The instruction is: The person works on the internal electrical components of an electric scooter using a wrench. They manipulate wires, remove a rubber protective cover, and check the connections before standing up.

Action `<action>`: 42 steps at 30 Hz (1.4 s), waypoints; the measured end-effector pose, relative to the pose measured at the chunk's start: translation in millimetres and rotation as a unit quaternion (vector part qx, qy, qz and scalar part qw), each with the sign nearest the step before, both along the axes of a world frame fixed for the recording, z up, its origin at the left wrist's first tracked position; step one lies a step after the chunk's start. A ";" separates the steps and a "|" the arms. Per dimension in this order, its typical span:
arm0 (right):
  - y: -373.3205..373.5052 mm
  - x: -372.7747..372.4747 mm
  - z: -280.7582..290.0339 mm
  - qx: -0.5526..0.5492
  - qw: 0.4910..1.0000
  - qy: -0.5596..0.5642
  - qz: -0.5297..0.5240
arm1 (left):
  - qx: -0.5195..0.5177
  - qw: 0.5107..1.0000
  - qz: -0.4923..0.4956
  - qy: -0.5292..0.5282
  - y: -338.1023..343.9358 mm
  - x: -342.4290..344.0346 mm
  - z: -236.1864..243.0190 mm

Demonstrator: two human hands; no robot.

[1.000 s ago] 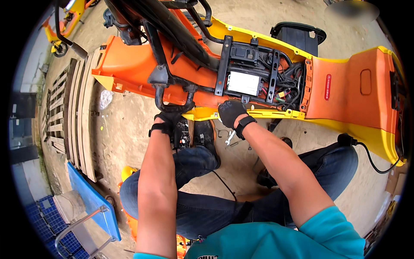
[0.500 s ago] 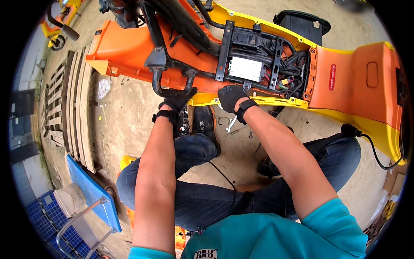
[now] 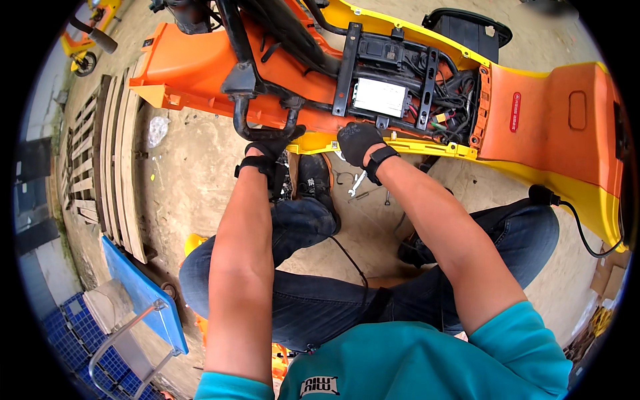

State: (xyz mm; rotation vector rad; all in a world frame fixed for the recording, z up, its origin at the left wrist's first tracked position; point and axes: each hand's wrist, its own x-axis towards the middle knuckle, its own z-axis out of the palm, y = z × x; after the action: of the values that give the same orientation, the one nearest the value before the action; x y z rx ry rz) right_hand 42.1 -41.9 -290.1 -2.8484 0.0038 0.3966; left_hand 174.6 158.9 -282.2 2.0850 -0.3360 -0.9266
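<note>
My left hand (image 3: 270, 148), in a black glove with a wrist strap, grips the long yellow body panel (image 3: 317, 142) just below a bent black frame tube (image 3: 243, 117). My right hand (image 3: 358, 143), gloved alike, has its fingers curled on the same panel's edge, farther right. Both sets of fingertips are partly hidden. The panel edges an orange tray (image 3: 187, 63) under the scooter's frame, with a silver box (image 3: 380, 97), dark wiring and an orange-red rear section (image 3: 547, 120). Loose wrenches (image 3: 357, 183) lie on the floor below my right hand.
Wooden pallets (image 3: 127, 173) lie at left, beside a blue flatbed trolley (image 3: 140, 283) and blue crates (image 3: 63, 333). Another yellow-orange scooter (image 3: 83, 40) stands at upper left. My legs and shoes (image 3: 313, 180) are under the panel. Cardboard (image 3: 607, 273) is at right.
The scooter body and both my hands sit higher in the picture than a second ago, as does most of the floor scene. The hands remain at the yellow panel.
</note>
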 end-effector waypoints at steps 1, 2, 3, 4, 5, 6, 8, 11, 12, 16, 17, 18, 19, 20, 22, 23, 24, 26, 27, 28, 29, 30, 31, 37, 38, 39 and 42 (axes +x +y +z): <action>2.3 -1.8 -0.9 -0.001 1.000 0.004 -0.023 | 0.005 1.000 0.005 0.014 -0.9 -0.7 -2.2; 1.9 -2.6 -5.0 0.000 1.000 -0.019 -0.020 | 0.041 0.999 -0.016 0.012 0.6 -0.7 -3.4; 2.6 -2.5 -6.9 0.010 1.000 -0.025 -0.013 | 0.077 0.996 -0.035 0.008 3.2 1.1 -3.0; 3.9 -2.7 -8.7 0.021 0.999 -0.031 -0.006 | 0.079 0.996 -0.028 -0.041 5.7 0.9 -11.3; 5.5 -2.3 -10.5 0.033 0.999 -0.038 0.001 | 0.077 0.995 -0.048 -0.039 10.2 2.2 -14.2; 0.7 -3.0 -16.4 0.041 0.999 -0.033 -0.007 | 0.071 0.994 -0.077 -0.034 -0.1 1.5 -0.8; -3.7 -0.1 -10.5 0.039 0.999 0.007 0.008 | 0.102 0.992 -0.060 0.034 -11.4 -6.6 33.7; -4.6 7.2 2.9 0.040 0.998 0.036 0.040 | 0.154 0.983 -0.102 0.017 -9.4 -1.0 36.6; -5.5 11.2 7.5 0.036 0.996 0.069 0.049 | 0.120 0.988 -0.031 -0.093 -9.6 -11.8 28.1; -4.9 16.0 17.2 0.061 0.987 0.137 0.065 | 0.142 0.976 -0.159 -0.047 1.9 9.3 22.7; -5.2 14.0 18.1 0.060 0.989 0.124 0.059 | 0.146 0.976 -0.152 -0.049 1.4 8.7 19.2; -5.0 12.4 15.8 0.061 0.991 0.109 0.053 | 0.152 0.976 -0.146 -0.051 0.5 8.8 18.3; -4.8 11.3 13.8 0.061 0.993 0.095 0.047 | 0.157 0.976 -0.140 -0.054 -0.7 8.9 17.2; -4.7 13.5 11.4 0.064 0.991 0.108 0.048 | 0.156 0.977 -0.132 -0.065 -1.7 9.9 15.0; -4.2 16.9 11.6 0.064 0.988 0.127 0.064 | 0.156 0.975 -0.121 -0.099 4.2 12.6 4.2; -5.6 19.1 12.1 0.064 0.986 0.136 0.071 | 0.154 0.973 -0.120 -0.122 5.5 14.5 -2.2; -9.1 24.3 2.8 0.082 0.973 0.192 0.100 | 0.150 0.968 -0.130 -0.156 6.9 17.5 -13.7; -24.1 16.7 -23.7 0.096 0.951 0.269 0.118 | 0.125 0.988 -0.057 -0.077 -11.3 15.1 -14.3; -10.5 -1.5 -26.1 0.090 0.959 0.249 0.101 | 0.211 0.970 -0.053 -0.112 1.1 19.3 -39.6; 0.2 -24.7 -31.5 0.076 0.972 0.210 0.068 | 0.226 0.952 -0.171 -0.116 7.2 22.4 -54.4; 14.5 -42.9 -37.3 0.062 0.986 0.156 0.023 | 0.215 0.910 -0.230 -0.271 12.9 17.8 -72.3; 24.3 -52.0 -36.7 0.053 0.990 0.131 0.009 | 0.218 0.833 -0.262 -0.435 18.0 12.5 -90.0; 31.5 -61.6 -26.6 0.035 0.990 0.135 0.033 | 0.214 0.913 -0.216 -0.274 29.6 14.6 -98.0; -8.7 -44.4 11.2 0.037 0.970 0.209 0.118 | 0.048 0.990 0.084 0.104 -8.2 8.8 -72.1; -2.9 -43.0 2.1 0.065 0.972 0.176 0.140 | 0.058 0.997 0.047 0.015 14.7 17.6 -100.5; 10.3 -40.6 -1.4 0.067 0.977 0.154 0.135 | 0.073 0.994 0.013 -0.075 46.8 31.3 -130.0; 1.4 -52.4 -2.5 0.053 0.982 0.139 0.114 | -0.116 0.989 0.085 -0.046 17.9 19.3 -131.3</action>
State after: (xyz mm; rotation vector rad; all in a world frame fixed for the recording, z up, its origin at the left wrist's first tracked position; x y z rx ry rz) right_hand -10.3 -40.5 -292.6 -2.6706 -0.2843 0.8140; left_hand 193.9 176.8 -413.5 1.9126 -0.2933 -0.6590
